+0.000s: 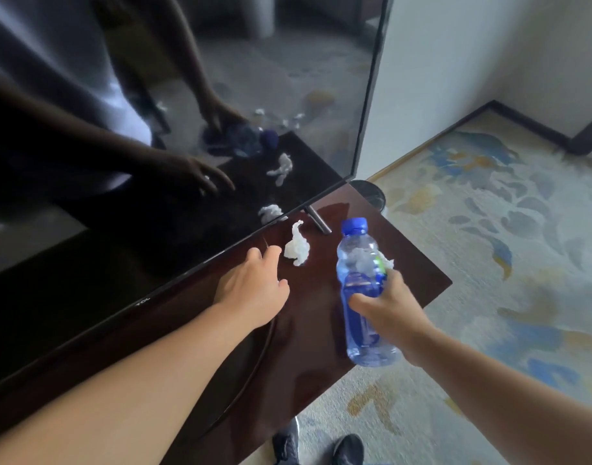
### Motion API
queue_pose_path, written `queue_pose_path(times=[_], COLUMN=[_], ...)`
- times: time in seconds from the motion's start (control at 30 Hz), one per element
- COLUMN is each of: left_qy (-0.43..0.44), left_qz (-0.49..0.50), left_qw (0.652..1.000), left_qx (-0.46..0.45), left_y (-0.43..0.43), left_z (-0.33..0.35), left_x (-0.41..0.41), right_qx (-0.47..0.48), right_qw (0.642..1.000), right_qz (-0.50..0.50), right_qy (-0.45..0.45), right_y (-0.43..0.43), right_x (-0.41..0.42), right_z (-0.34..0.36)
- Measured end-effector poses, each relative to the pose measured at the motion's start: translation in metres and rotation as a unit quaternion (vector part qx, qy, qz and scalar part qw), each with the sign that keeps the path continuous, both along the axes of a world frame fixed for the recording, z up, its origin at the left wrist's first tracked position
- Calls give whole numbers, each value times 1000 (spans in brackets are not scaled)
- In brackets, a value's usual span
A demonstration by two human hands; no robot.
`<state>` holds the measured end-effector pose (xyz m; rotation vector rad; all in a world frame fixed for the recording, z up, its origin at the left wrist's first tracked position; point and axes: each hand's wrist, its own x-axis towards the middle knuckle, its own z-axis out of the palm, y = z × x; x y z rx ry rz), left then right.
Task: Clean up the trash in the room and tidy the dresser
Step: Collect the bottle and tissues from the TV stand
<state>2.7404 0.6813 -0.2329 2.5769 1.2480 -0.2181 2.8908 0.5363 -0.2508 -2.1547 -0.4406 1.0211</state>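
Note:
My right hand grips a clear plastic bottle with a blue cap and blue label, held tilted above the dark wooden dresser. A bit of white tissue is tucked between my fingers and the bottle. My left hand reaches over the dresser top with fingers relaxed, its fingertips just left of a crumpled white tissue lying on the wood near the TV's foot.
A large black TV stands along the dresser's back and reflects my arms and the tissues. A dark waste bin sits on the floor behind the dresser's far corner. Patterned carpet spreads to the right; my shoes are below.

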Motion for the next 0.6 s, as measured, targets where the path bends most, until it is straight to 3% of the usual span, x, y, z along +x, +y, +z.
queue_pose_path(times=[0.17, 0.6], left_qy=[28, 136], left_qz=[-36, -37], left_qw=[999, 990], left_qx=[-4, -14], left_y=[0, 22], left_z=[-16, -64], left_x=[43, 104], right_qx=[84, 149], right_qw=[996, 981], right_qz=[-41, -122], right_qy=[-16, -36], right_y=[-31, -54], right_x=[32, 68], right_z=[21, 27])
